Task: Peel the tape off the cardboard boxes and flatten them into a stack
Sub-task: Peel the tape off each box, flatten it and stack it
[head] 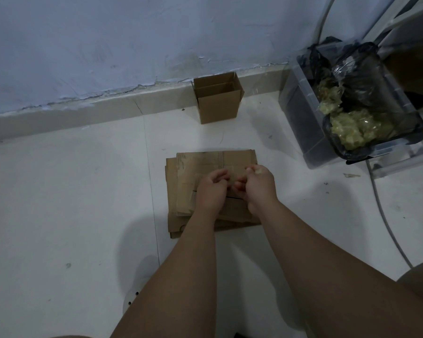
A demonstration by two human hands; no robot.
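Both hands met over the flat stack [213,189] on the floor [71,203]: left hand [211,189] curled, contents unclear; right hand [258,185] pinched a tape wad [257,170]. One open box [217,98] stood against the wall [132,45]. Bin [300,113] right of the stack; bare floor left.

We take this for a plain room at home: white tiled floor [71,203], scuffed bluish wall [108,45] at twelve o'clock, bag-lined plastic bin [303,113] at two.
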